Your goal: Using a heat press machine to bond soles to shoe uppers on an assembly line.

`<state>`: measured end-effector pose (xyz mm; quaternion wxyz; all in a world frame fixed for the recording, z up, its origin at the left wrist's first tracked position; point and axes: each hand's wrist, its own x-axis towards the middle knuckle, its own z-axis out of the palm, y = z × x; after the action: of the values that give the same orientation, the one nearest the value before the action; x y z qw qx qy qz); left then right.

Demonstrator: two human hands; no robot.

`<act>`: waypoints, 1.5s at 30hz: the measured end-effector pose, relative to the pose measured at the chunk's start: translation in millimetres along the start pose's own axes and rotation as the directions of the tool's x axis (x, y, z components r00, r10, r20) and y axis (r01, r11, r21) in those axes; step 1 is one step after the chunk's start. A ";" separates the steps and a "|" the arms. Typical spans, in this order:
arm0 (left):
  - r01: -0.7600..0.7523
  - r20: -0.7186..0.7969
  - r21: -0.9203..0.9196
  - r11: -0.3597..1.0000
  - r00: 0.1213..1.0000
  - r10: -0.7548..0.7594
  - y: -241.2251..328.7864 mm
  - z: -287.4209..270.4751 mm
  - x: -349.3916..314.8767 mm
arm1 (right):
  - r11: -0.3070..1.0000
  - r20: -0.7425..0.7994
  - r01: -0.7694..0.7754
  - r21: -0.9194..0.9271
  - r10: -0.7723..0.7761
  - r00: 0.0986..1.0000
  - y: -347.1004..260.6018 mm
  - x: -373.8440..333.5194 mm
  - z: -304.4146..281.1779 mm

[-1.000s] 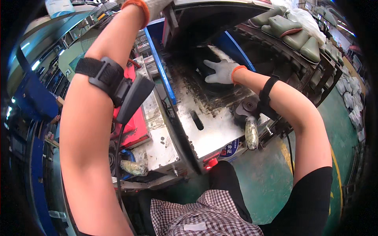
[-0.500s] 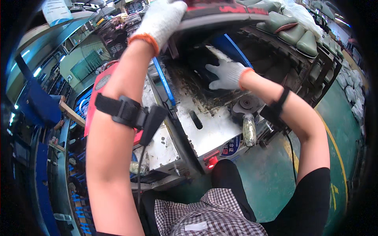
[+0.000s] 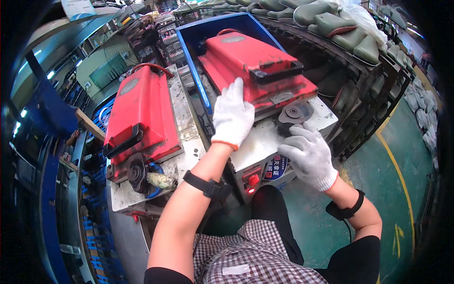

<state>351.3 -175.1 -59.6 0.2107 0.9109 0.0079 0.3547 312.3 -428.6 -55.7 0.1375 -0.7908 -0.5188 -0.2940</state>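
Observation:
A red metal lid (image 3: 253,59) with a black handle (image 3: 279,72) lies lowered on the right-hand white machine (image 3: 250,146). My left hand (image 3: 231,113), in a white knit glove with an orange cuff, is flat against the lid's near left side, fingers stretched. In front of the lid is a dark round clamp hub (image 3: 294,112). My right hand (image 3: 307,156), gloved too, is closed over the place of the hub's tape-wrapped lever handle, hiding it.
To the left stands a second machine with a red lid (image 3: 142,116) and a tape-wrapped lever (image 3: 161,181). A rack holds several green clogs (image 3: 331,23) at the back right. A red button (image 3: 253,180) is on the machine's front, near my leg.
The raised red lid has come down onto the machine. My left hand has left its upper edge and moved nearer; my right hand has moved from beneath the lid to the lever handle.

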 end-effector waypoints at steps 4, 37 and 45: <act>0.008 -0.037 0.080 0.997 0.999 -0.005 -1.2 13.7 -17.8 | 0.990 -0.292 -0.038 -0.135 -0.003 0.956 19.0 -5.5 1.4; 0.498 0.683 0.187 0.847 0.553 -0.476 -177.0 -256.1 -24.8 | 0.504 0.386 -0.289 0.814 -0.097 0.917 -208.4 184.9 103.0; 0.314 0.534 0.236 0.919 0.749 -0.393 -154.8 -270.7 -38.6 | 0.591 0.368 -0.291 0.753 -0.009 0.930 -214.9 182.9 101.7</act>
<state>167.5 62.0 33.8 0.2062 0.9683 0.1402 0.0174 204.2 -149.1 -43.5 0.4086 -0.7227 -0.5448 0.1183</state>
